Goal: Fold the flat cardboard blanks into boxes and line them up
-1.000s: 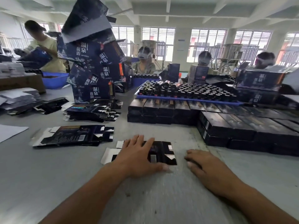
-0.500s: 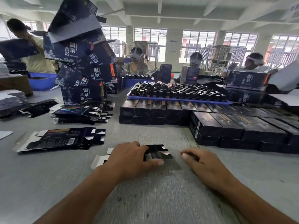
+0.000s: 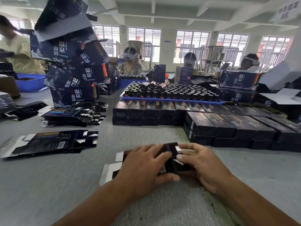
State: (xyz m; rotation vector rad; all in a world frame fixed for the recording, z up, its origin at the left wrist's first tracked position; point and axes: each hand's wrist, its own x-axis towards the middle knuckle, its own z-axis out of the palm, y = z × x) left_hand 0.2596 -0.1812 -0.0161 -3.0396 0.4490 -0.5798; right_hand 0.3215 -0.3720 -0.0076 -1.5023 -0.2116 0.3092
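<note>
1. A good share of the work looks done: two layers of finished dark boxes (image 3: pixel 228 126) stand in rows across the right middle of the frame, from the centre out to the right edge, packed side by side.
2. The blank in hand (image 3: pixel 172 158) lies low in the centre of the frame on the grey table (image 3: pixel 48 185), and I judge it barely started; it is still mostly flat, with white flaps showing at its left end.
3. My left hand (image 3: pixel 143 167) lies over its left part, fingers spread and nearly straight, thumb along the near edge, pressing rather than clenching.
4. My right hand (image 3: pixel 200 162) meets the blank's right end with fingers bent at its edge; whether they pinch a flap or only touch it I cannot tell through the blur.
5. Plenty is left: a loose blank (image 3: pixel 48 143) lies at the left middle, and a thick pile of blanks (image 3: pixel 71 117) sits behind it, above and left of my hands.
6. Room: bare table lies near me and to the left of the blank, so I judge there is space to raise and square it.
7. Edges to mind: the near corner of the finished rows is just beyond my right fingers, and a leaning stack of big cartons (image 3: pixel 73 62) towers at upper left.
</note>
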